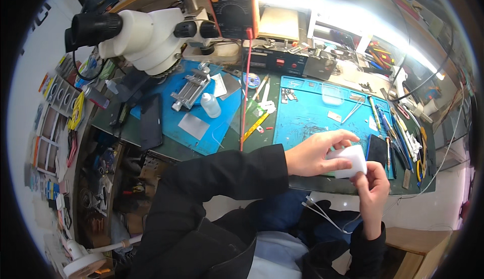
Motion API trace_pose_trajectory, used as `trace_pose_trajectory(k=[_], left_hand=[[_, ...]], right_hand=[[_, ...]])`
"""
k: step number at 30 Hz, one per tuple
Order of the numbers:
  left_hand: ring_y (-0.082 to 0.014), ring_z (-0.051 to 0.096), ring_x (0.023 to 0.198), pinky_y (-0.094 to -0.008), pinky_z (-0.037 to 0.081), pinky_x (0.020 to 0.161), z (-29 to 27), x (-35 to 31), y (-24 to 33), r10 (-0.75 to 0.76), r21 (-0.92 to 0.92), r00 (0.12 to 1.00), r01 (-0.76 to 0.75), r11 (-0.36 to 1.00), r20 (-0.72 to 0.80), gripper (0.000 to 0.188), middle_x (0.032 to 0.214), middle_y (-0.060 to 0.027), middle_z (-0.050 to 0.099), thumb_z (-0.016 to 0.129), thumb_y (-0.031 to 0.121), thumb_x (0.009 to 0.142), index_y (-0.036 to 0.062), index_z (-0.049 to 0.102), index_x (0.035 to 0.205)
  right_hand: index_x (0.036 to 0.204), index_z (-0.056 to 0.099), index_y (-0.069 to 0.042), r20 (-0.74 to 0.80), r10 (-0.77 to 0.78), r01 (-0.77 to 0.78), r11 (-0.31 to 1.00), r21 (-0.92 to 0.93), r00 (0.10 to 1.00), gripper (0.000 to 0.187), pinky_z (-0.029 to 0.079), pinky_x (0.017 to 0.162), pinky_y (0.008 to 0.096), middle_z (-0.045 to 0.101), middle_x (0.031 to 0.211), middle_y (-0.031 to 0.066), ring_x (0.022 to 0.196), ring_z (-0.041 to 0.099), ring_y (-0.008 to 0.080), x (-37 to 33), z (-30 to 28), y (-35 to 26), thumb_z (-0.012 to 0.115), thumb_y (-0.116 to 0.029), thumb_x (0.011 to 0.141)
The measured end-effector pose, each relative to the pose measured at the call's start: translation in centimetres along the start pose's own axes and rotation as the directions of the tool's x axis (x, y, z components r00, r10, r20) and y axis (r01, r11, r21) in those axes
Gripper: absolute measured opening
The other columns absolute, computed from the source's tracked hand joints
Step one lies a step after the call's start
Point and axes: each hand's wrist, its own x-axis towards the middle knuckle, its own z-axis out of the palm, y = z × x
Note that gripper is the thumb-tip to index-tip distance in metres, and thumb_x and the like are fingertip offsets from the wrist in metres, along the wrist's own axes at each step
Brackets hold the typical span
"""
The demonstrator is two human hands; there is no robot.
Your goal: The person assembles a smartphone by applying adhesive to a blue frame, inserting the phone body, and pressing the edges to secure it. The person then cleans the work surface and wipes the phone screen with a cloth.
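Observation:
A white, box-like block with rounded corners is held between both hands above the front edge of the blue work mat. My left hand grips it from the left, thumb across its near side and fingers behind. Below its right corner, my right hand pinches it between thumb and bent fingers. What kind of thing the block is cannot be made out. Just beyond my right hand, a dark phone lies on the mat. Tweezers and a clear plastic box lie farther back.
A microscope overhangs the left side, above a metal clamp fixture and a white bottle. A multimeter stands at the back, its red lead crossing the bench. Screwdrivers and pliers crowd the right. A white cable hangs near my lap.

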Motion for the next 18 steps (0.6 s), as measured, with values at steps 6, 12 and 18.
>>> trace_pose_trajectory(k=[6, 12, 18], left_hand=[[-0.0283, 0.066, 0.106, -0.0405, 0.056, 0.088, 0.2, 0.0, 1.1, 0.205, 0.239, 0.969, -0.168, 0.956, -0.140, 0.046, 0.118, -0.0140, 0.064, 0.073, 0.016, 0.094, 0.0044, 0.057, 0.136], [-0.0287, 0.066, 0.104, -0.0413, 0.055, 0.090, 1.4, -5.1, 6.6, 0.532, 0.606, 0.846, -0.405, 0.684, -0.036, 0.035, 0.118, -0.0115, 0.064, 0.075, 0.011, 0.088, 0.0050, 0.065, 0.121], [-0.0320, 0.066, 0.102, -0.0453, 0.052, 0.091, -6.0, -14.7, 7.1, 0.511, 0.863, 0.829, -0.070, 0.501, -0.229, 0.034, 0.112, -0.0102, 0.071, 0.062, 0.029, 0.100, 0.0037, 0.069, 0.121]], right_hand=[[0.105, 0.059, 0.000, 0.045, 0.016, -0.016, 1.000, 0.006, 0.999, 0.009, 0.050, 0.071, 0.0221, 0.064, 0.089, 0.0020, 0.078, 0.062, 0.0069, 0.3, -1.8, 0.1, 0.061, -0.003, 0.096], [0.106, 0.060, 0.001, 0.066, -0.001, 0.001, 1.000, -0.005, 0.998, 0.010, 0.053, 0.070, 0.0236, 0.064, 0.093, 0.0030, 0.080, 0.062, 0.0078, 0.0, -2.8, 0.4, 0.061, -0.007, 0.099], [0.108, 0.059, 0.001, 0.098, 0.016, -0.013, 1.000, -0.028, 0.995, 0.012, 0.053, 0.069, 0.0235, 0.064, 0.093, 0.0029, 0.079, 0.061, 0.0065, 0.3, -3.3, 0.7, 0.058, -0.008, 0.101]])
